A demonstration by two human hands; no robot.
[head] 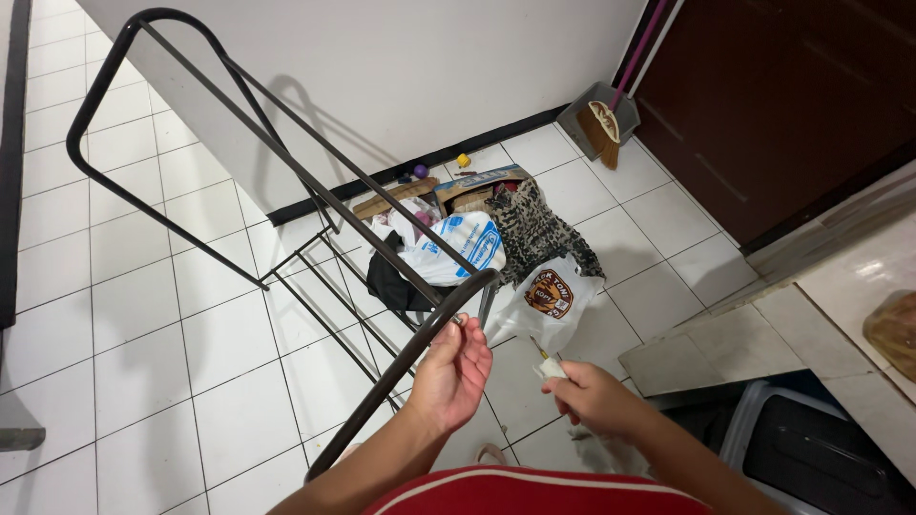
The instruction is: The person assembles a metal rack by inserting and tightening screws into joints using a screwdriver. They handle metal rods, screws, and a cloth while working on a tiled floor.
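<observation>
At the top bend of the black metal rack [286, 172], the left hand [448, 377] pinches a small screw [458, 321] against the tube. Just to its right, the right hand [592, 396] grips a screwdriver [546, 362] wrapped in white cloth. The fastening step looks in hand; next, the tip must meet the screw head squarely.

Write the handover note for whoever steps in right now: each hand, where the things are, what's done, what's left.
Left hand: fingertips pinch a small metal piece, probably a screw or bolt, at the top bend of the dark metal rack frame.
Right hand: shut on a small white item with a thin tool sticking out; too small to tell what it is.
Rack stands tilted on the white tile floor; bags and a box lie behind it by the wall.
Done: small piece brought to the frame.
Left: cannot tell whether it is fastened; check.
</observation>
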